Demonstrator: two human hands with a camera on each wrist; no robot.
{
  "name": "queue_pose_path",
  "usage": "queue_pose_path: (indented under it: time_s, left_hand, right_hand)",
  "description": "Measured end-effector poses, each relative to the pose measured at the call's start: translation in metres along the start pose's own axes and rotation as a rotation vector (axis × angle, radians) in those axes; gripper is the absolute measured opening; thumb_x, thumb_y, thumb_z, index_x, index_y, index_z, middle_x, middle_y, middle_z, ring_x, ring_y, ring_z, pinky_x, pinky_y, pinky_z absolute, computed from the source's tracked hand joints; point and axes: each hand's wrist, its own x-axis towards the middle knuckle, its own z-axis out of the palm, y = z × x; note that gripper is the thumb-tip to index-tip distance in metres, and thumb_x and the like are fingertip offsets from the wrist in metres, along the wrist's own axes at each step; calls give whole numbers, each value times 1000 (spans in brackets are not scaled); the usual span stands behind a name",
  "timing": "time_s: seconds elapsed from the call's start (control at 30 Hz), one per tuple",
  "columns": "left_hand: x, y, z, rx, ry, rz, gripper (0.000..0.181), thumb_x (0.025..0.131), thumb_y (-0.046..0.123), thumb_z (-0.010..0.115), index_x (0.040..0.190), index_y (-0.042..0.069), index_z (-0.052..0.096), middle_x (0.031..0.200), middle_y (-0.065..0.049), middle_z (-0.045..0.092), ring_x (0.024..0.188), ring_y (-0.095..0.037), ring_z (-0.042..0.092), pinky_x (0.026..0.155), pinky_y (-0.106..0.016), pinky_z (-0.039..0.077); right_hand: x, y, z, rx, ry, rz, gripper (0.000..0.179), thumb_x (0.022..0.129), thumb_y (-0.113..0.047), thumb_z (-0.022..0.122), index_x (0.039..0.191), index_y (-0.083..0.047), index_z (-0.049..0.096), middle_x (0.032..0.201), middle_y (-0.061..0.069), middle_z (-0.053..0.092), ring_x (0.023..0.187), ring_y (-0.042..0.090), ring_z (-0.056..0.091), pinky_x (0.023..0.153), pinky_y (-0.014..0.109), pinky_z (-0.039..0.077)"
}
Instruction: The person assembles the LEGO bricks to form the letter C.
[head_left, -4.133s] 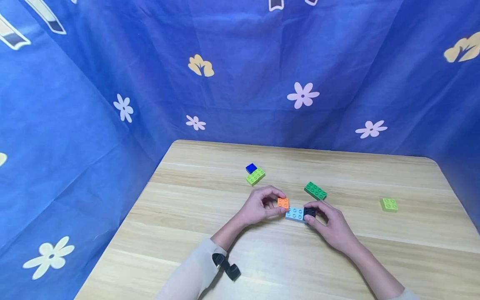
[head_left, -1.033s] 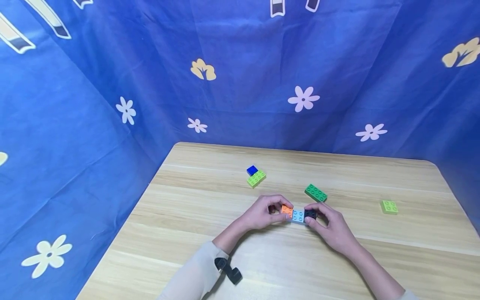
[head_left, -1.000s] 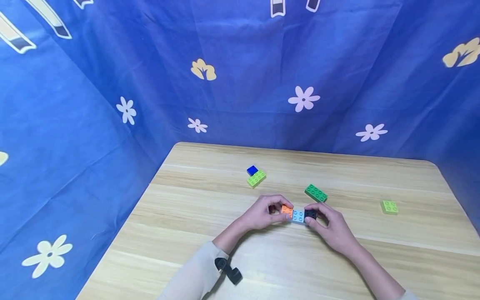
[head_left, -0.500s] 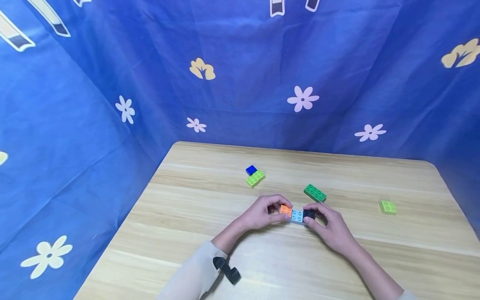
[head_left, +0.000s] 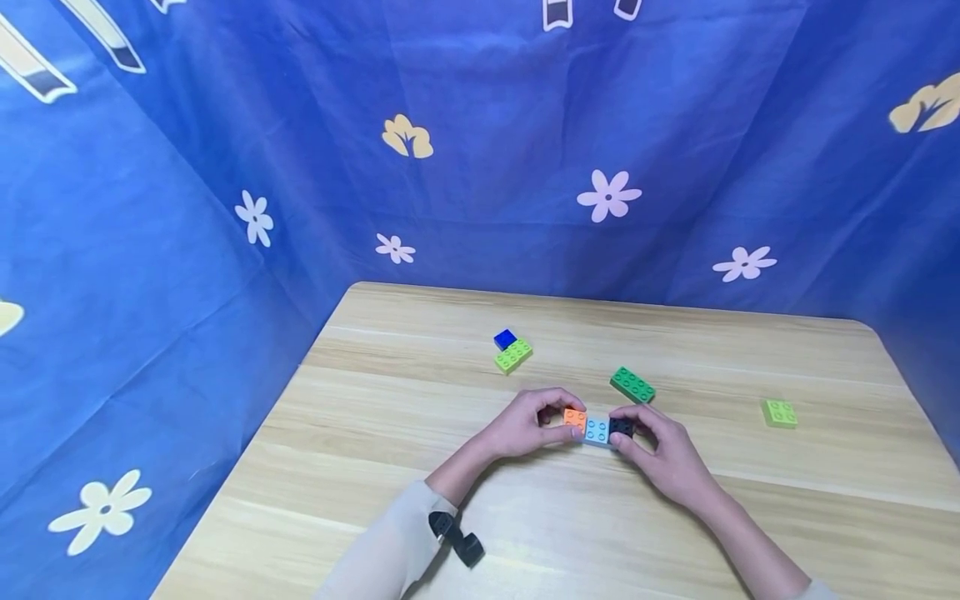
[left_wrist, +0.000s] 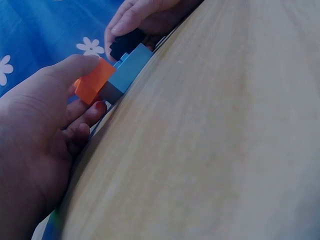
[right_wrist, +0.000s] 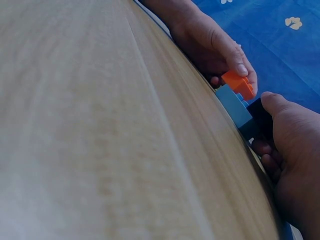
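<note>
The left grip [head_left: 521, 427] pinches an orange brick [head_left: 574, 418], the right grip [head_left: 667, 454] a black brick [head_left: 620, 426], atop opposite ends of a light-blue brick [head_left: 597, 431].

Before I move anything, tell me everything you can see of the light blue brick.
The light blue brick is an oblong, plastic-looking toy block with straight sides and round studs; four show in the head view. It appears to lie flat on the table, its long side running left to right. An orange brick sits over its left end, pinched by the left hand; a black brick covers its right end, held by the right hand. Whether both are fully pressed down cannot be told.
</note>
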Motion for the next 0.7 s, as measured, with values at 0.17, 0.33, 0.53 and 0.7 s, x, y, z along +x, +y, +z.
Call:
queue_pose_path:
  time_s: [0.17,0.33,0.53,0.7]
  left_hand:
    - [1,-6,-3,-89,146,3,25,99,16,76,120,3,72,105,-2,76,86,-12,66,72,-23,54]
    - [1,-14,-13,-112,362,9,16,95,8,78,110,3,74,95,-8,76,83,-15,68,72,-24,56]
    - [0,-29,-34,-109,628,11,15,89,-3,80,103,-2,73,87,-16,71,76,-16,63,64,-20,50]
    - [-2,-39,-55,-84,731,-10,19,87,-5,82,102,-2,71,88,-17,70,75,-15,61,61,-19,51]
  right_hand:
    - [0,0,1,-6,7,-4,30,100,-23,76,128,-14,70,125,-4,72,119,15,65,103,16,48]
    - [0,-1,1,-7,8,-9,30,100,-23,76,128,-14,70,124,-4,72,117,15,66,102,18,50]
    - [0,-3,1,-15,8,-6,31,99,-23,77,128,-12,70,123,-4,72,115,14,66,101,20,52]
    - [-1,-3,0,-22,9,-3,31,99,-23,77,128,-12,70,123,-5,71,115,14,65,100,22,53]
